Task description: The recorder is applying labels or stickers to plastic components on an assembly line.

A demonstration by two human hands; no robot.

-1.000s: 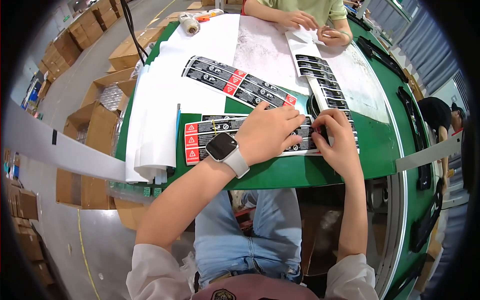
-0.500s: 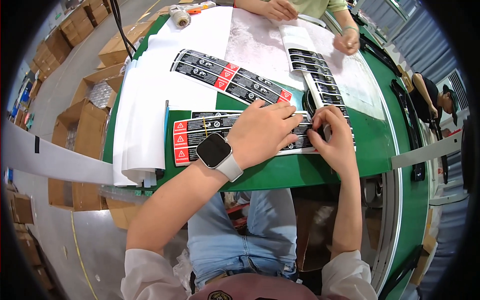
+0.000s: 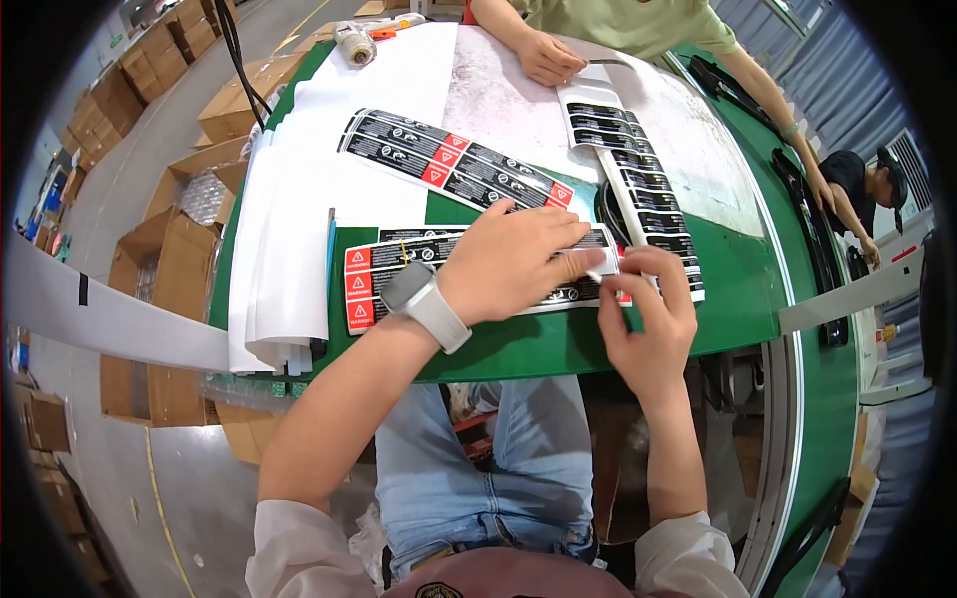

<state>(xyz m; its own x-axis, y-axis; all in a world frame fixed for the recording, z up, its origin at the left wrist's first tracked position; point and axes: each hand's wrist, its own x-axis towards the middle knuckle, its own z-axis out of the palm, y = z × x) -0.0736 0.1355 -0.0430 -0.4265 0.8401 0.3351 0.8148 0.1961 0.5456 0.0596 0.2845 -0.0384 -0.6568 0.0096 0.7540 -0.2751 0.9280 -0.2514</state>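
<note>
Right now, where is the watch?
In the head view, the watch is left of centre, worn on the wrist of the left hand, close to the red end of the nearest label sheet.

The label sheet (image 3: 421, 252), black with pale print, lay flat and crosswise beneath the left fingers (image 3: 558, 225). Red panels (image 3: 359, 286) with triangles marked its end left of those fingers; a blurred white patch (image 3: 605, 263) showed between them and the right fingers (image 3: 670, 271).

label sheet (image 3: 384, 264) partly hidden, co-worker (image 3: 620, 25) cropped above
</note>
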